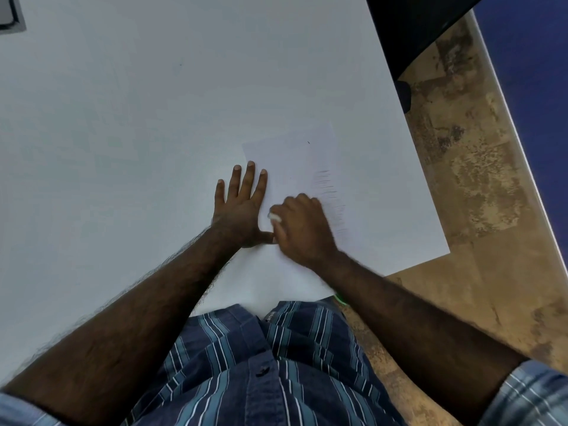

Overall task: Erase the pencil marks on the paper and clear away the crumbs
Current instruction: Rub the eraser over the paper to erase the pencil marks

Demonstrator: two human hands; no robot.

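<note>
Curled tightly around a small white eraser [274, 217], the right hand [302, 230] is bearing down on a sheet of paper [295, 167], only a pale sliver of the rubber showing past the knuckles. Nearest the camera, a person in a blue striped shirt [255, 364] is leaning over a white table [138, 103], both bare forearms reaching forward from the body. Just beside the working hand, the left hand [241, 207] is lying flat with fingers straight and spread, its thumb stretching towards the other hand; its palm is pressing on the sheet's left edge, seemingly to stop the page sliding or creasing under the rubbing. Beyond the right knuckles, a band of faint grey pencil marks [330, 198] is running down the sheet's right side, so the erasing looks only partly done. Whether the eraser is touching the paper at this instant cannot be told, as the hand is hiding the contact. Crumbs, if any, are too small to make out. Further off, the sheet's far corner is lying close to the table's right edge, past which a mottled brown floor [461, 149] is showing. A dark object [412, 29] is standing at the table's far corner.
</note>
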